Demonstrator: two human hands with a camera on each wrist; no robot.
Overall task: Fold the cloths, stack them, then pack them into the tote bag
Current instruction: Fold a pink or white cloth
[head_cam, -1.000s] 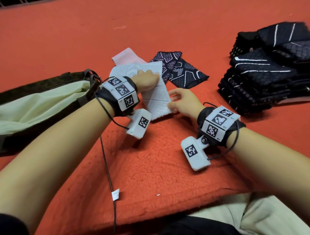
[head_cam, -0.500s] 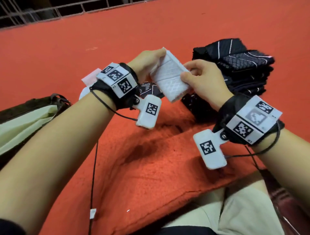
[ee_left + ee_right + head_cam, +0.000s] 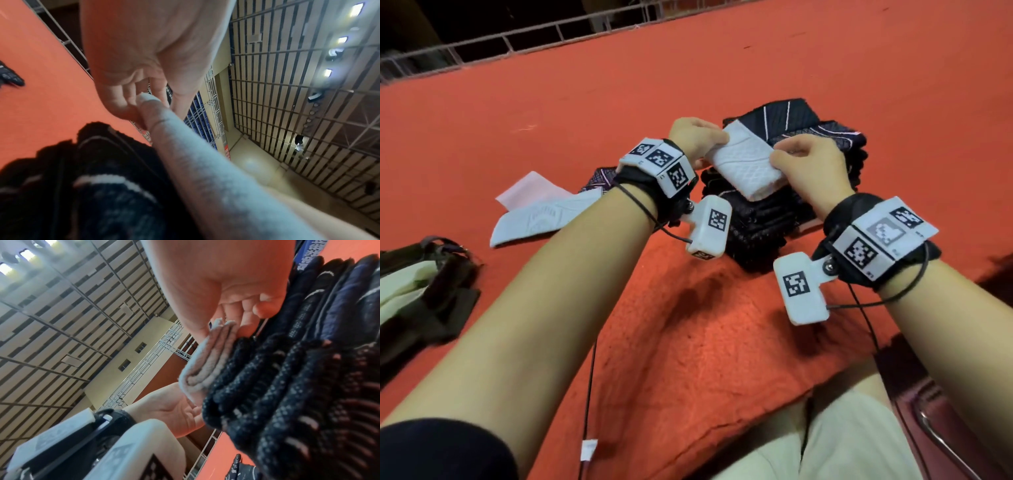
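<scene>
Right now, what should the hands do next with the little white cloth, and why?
Probably lower it onto the dark stack. The white cloth is already folded, pinched between the left hand and right hand, right over that pile.

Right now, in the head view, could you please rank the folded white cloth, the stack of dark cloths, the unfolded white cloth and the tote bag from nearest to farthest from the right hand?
1. Folded white cloth: pinched by the right hand, with the left hand on its other end.
2. Stack of dark cloths: directly beneath.
3. Unfolded white cloth: flat on the left.
4. Tote bag: far left edge.
</scene>
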